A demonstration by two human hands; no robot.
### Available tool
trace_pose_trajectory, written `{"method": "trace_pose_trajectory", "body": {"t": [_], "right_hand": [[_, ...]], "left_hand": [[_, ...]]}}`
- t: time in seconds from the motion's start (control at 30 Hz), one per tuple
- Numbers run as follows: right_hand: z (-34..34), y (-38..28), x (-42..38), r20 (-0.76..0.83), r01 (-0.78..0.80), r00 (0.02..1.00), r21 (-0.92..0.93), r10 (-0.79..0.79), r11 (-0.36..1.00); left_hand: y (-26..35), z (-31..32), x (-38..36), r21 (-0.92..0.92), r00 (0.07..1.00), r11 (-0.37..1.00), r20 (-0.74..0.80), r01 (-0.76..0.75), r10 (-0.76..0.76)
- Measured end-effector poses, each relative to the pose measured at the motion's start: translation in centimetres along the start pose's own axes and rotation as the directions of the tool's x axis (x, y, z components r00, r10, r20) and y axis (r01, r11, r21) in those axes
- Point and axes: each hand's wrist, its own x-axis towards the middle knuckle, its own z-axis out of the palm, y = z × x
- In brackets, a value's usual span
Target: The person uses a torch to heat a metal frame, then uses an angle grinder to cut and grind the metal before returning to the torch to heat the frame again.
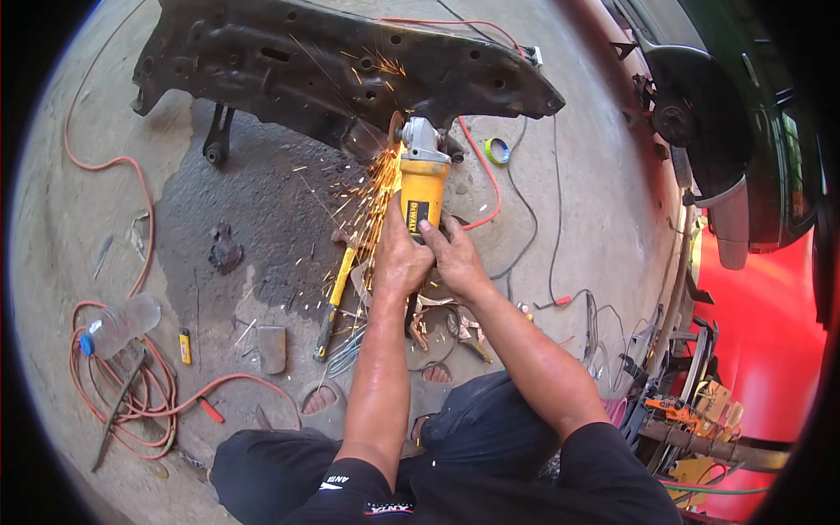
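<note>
Both my hands are closed around a yellow angle grinder (426, 182) with a grey metal head. My left hand (401, 255) wraps the left side of its body, and my right hand (455, 255) grips it from the right and below. The grinder's disc (395, 131) meets the lower edge of a large black metal frame part (289, 66). Orange sparks (378, 197) spray down and to the left from the contact, and a few fly over the part. The rear of the grinder is hidden behind my hands.
A yellow-handled hammer (339, 289) lies just left of my forearm. A red hose (149, 219) coils around a clear plastic bottle (122, 325) at left. A metal block (272, 349), a roll of tape (497, 151) and cables lie on the floor. A vehicle (726, 131) stands at right.
</note>
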Motion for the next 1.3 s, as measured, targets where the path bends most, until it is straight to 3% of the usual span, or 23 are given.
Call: {"method": "trace_pose_trajectory", "body": {"t": [0.23,0.27,0.37,0.53,0.63,0.83,1.03,1.13,1.23,1.3], "right_hand": [[-0.1,0.1,0.0,-0.016,0.017,1.000,-0.048,-0.017,0.999],[-0.1,0.3,0.1,-0.025,0.019,0.999,-0.036,-0.020,0.999],[0.0,0.7,0.2,-0.042,0.017,0.999,-0.008,-0.018,1.000],[0.2,0.0,-0.2,-0.030,-0.020,0.999,0.043,0.021,0.999],[0.1,0.2,-0.1,-0.033,-0.012,0.999,-0.005,0.012,1.000],[0.4,-0.4,-0.4,-0.044,-0.019,0.999,-0.006,0.019,1.000],[0.4,-0.3,-0.4,-0.036,0.009,0.999,-0.017,-0.010,1.000],[0.2,0.0,-0.1,-0.034,0.009,0.999,-0.039,-0.010,0.999],[0.5,-0.3,-0.4,-0.035,0.011,0.999,0.003,-0.010,1.000],[0.5,-0.1,-0.3,-0.035,0.017,0.999,-0.001,-0.017,1.000]], "left_hand": [[0.2,-0.1,-0.2,-0.031,0.999,0.999,0.009,0.038,-0.037],[-0.2,0.2,0.0,-0.027,0.998,0.998,-0.026,-0.052,0.052],[-0.1,0.3,-0.1,0.013,0.997,0.997,-0.025,0.071,-0.071],[0.0,0.1,-0.1,-0.028,1.000,1.000,-0.027,-0.014,0.013],[1.6,-0.8,-0.3,-0.056,0.986,0.988,0.090,0.143,-0.138],[-1.1,0.6,0.2,0.035,1.000,0.999,0.001,0.018,-0.018],[-0.9,0.4,0.1,-0.022,1.000,1.000,0.007,-0.019,0.019],[-0.3,-0.1,-0.1,-0.057,0.996,0.996,0.056,0.069,-0.066],[-0.7,0.5,-0.2,-0.033,0.997,0.999,-0.078,0.007,-0.009],[-1.2,0.8,0.1,-0.025,0.998,1.000,-0.061,0.008,-0.009]]}}
